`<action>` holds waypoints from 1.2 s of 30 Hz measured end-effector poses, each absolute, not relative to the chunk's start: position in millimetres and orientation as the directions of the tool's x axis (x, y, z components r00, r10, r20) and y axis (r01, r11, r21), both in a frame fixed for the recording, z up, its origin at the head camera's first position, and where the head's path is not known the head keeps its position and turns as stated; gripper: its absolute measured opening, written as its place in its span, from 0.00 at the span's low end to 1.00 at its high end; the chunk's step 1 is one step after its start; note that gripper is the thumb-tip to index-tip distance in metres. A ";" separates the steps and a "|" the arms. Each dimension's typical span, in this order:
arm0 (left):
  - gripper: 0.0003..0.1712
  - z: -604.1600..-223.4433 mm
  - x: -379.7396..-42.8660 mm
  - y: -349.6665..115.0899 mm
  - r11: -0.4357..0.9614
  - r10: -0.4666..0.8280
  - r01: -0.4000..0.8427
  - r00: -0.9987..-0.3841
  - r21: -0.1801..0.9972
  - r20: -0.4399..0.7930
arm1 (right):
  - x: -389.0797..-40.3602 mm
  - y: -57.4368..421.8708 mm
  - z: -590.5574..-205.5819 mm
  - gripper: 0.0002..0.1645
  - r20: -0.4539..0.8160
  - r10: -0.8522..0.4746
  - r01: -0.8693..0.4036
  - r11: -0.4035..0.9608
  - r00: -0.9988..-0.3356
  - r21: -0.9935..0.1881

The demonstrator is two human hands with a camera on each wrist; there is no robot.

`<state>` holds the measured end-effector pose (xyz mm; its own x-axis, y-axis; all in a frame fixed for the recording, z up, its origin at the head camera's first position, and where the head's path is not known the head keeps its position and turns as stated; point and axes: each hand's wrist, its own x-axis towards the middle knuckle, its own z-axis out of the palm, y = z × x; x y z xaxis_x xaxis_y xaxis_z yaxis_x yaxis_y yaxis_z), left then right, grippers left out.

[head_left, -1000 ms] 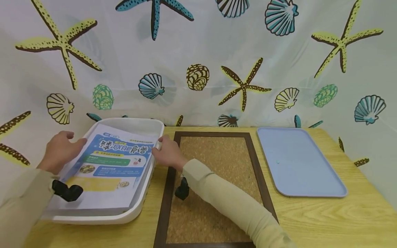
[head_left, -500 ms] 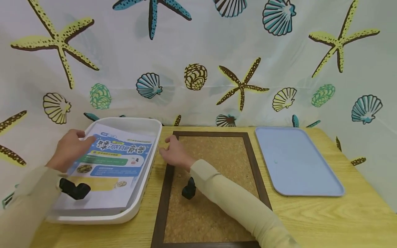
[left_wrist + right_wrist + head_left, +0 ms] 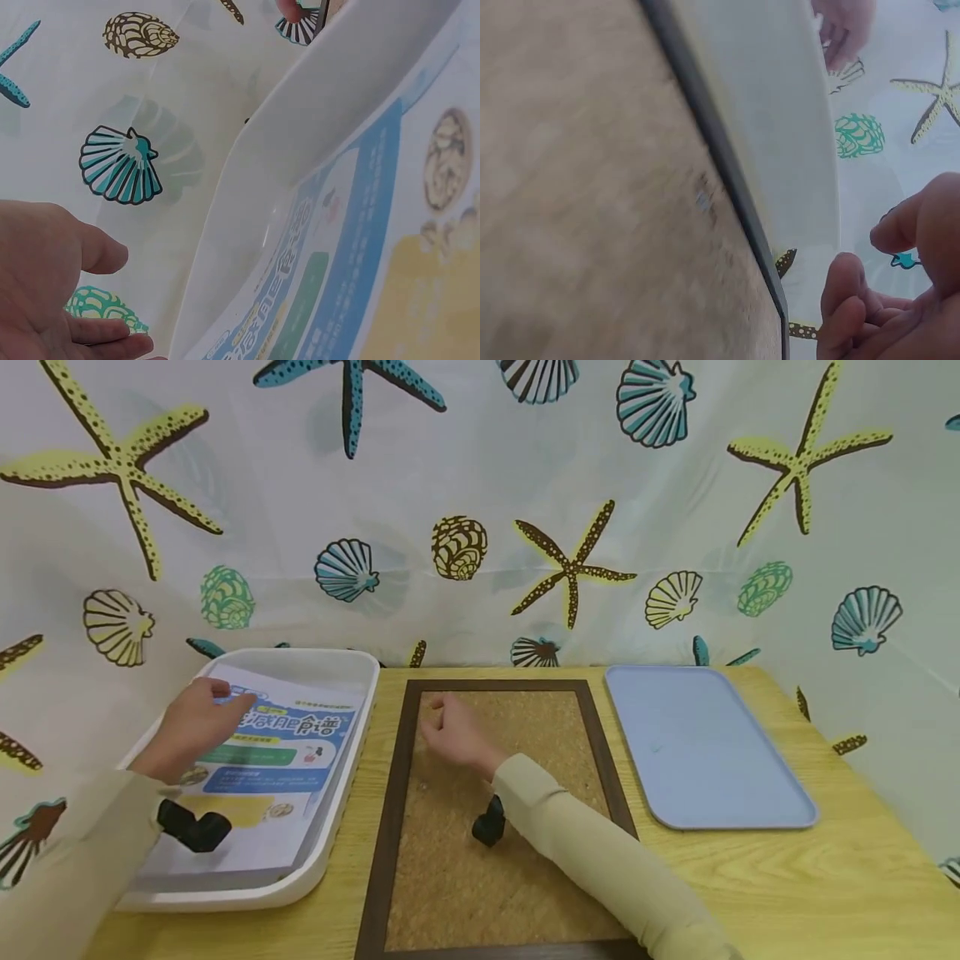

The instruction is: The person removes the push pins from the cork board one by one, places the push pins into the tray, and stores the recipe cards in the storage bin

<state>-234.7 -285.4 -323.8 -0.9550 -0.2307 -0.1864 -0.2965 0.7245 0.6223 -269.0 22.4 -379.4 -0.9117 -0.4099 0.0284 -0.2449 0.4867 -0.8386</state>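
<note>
My left hand hovers over a stack of printed sheets in a white plastic tray. Its thumb and fingers are apart with nothing between them, also in the left wrist view. The top sheet carries blue, green and yellow blocks and Chinese lettering. My right hand is over the upper left part of a cork board with a dark brown frame. Its fingers bend loosely, thumb apart from them, and no object shows in them in the right wrist view. A small pale mark is on the cork.
A light blue flat tray lies to the right of the board on a yellow wood-grain table. Behind hangs a white curtain printed with shells and starfish. The white tray's raised wall stands between the sheets and the board.
My right hand has moved off the white tray's right edge, rightward onto the cork board's area. The left hand has shifted right over the sheets. The view has turned slightly right.
</note>
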 end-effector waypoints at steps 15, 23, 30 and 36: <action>0.48 -333.3 -238.3 -270.5 0.776 -0.125 -0.197 -0.979 0.599 -0.159 | -266.7 59.6 -382.8 0.28 -0.018 -0.353 -0.199 0.567 -0.935 -0.799; 0.47 -332.3 -236.5 -254.2 0.812 -0.060 -0.152 -0.982 0.564 -0.178 | -264.2 78.2 -384.1 0.29 -0.038 -0.340 -0.165 0.547 -0.940 -0.821; 0.45 -333.6 -233.8 -241.7 0.820 -0.021 -0.098 -0.990 0.563 -0.141 | -261.5 95.2 -390.3 0.26 -0.005 -0.297 -0.159 0.527 -0.955 -0.835; 0.45 -334.9 -228.5 -230.6 0.837 -0.006 -0.071 -0.993 0.543 -0.120 | -254.4 108.3 -394.3 0.26 0.039 -0.261 -0.163 0.470 -0.965 -0.867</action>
